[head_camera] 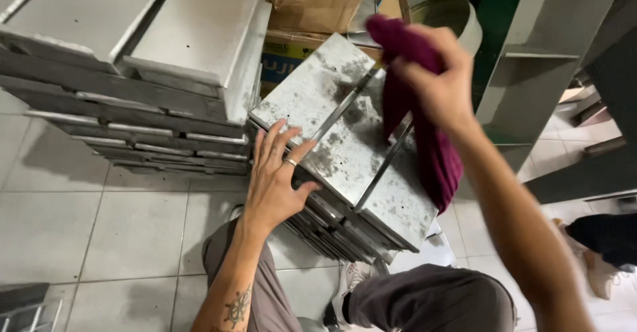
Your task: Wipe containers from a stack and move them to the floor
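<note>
Nearest the camera, the knees of the person in grey trousers (424, 302) are seen above the pale tiled floor (86, 232), with a white shoe (348, 282) between them. The left hand (275, 179), a ring on one finger, is laid flat and spread open on the near-left edge of the top metal tray (345, 146); nothing is gripped by it, the palm and fingers only being pressed against the tray's rim. This tray, a grey rectangular sheet stained with dark smudges and crossed by two raised ribs, is set on a low stack of similar trays (332, 232) directly in front of the knees. Further up and to the right, the right hand (438, 83) is closed around a dark red cloth (424, 119), which is bunched in the fist at its top and left hanging down past the wrist over the tray's far-right side; whether the cloth touches the metal cannot be told. To the left, a taller pile of grey metal trays (152, 86) is stacked just beside the stained one. Beyond both, cardboard boxes (312, 6) and a round metal tin (448, 13) are seen, and a grey shelving frame (537, 60) stands at the far right.
</note>
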